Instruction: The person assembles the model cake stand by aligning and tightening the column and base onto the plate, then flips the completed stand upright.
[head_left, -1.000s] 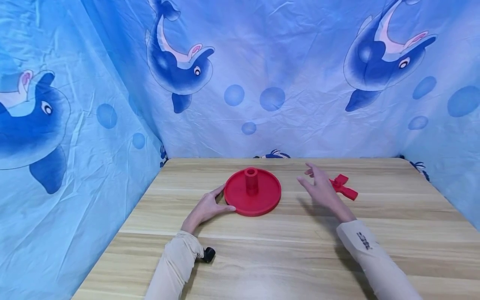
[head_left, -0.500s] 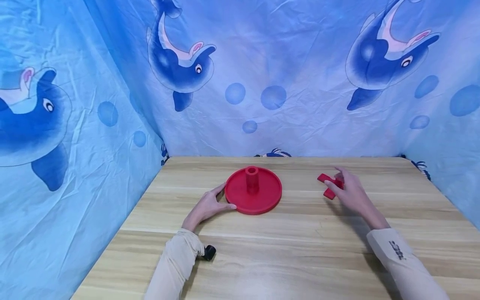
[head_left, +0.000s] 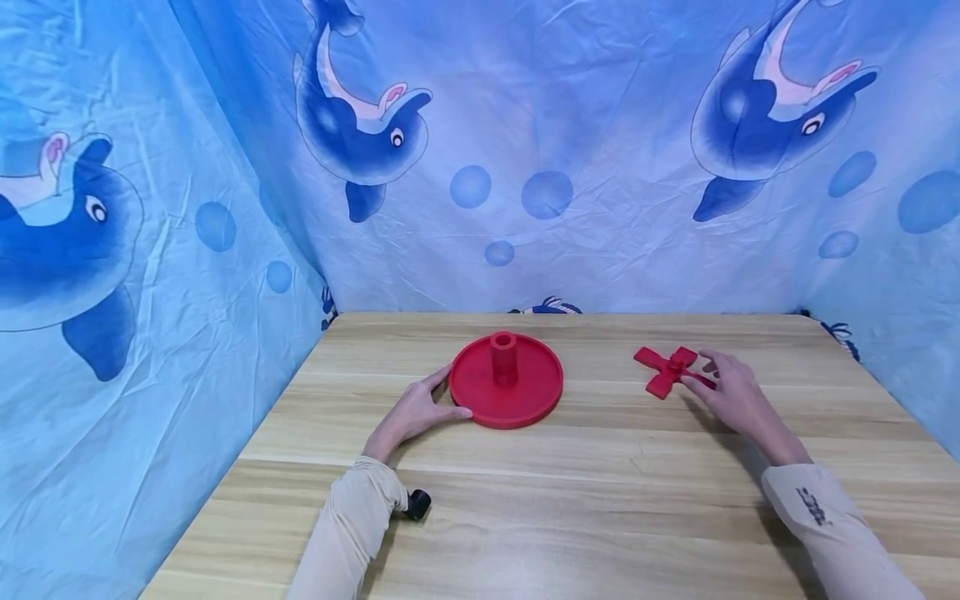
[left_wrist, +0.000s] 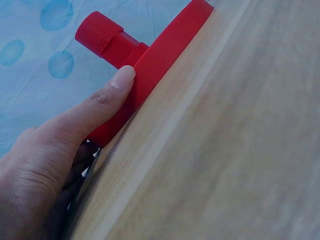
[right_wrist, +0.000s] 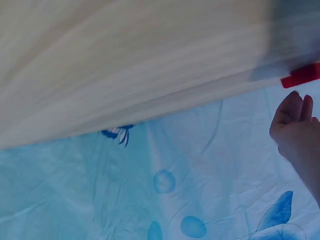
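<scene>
A round red base [head_left: 480, 398] with a raised rim and an upright hollow post [head_left: 504, 363] at its centre sits on the wooden table. My left hand [head_left: 414, 413] holds its left side, thumb on the near rim and fingers round the far side. In the left wrist view the thumb presses the rim edge, and "35" marks the post [left_wrist: 102, 37]. To the right lies a flat red four-armed cross [head_left: 662, 383] with a small raised hub. My right hand [head_left: 738, 402] is over its right arm, thumb near the hub, fingertips spread apart.
The pale wooden table [head_left: 525, 517] ends at a blue dolphin-print curtain [head_left: 600, 250] behind, with more curtain at both sides. A small black device [head_left: 417, 505] sticks out at the left cuff.
My right hand has moved right, from left of the cross, over its hub, to its right arm. The cross lies where it was. My left hand and the base stay in place.
</scene>
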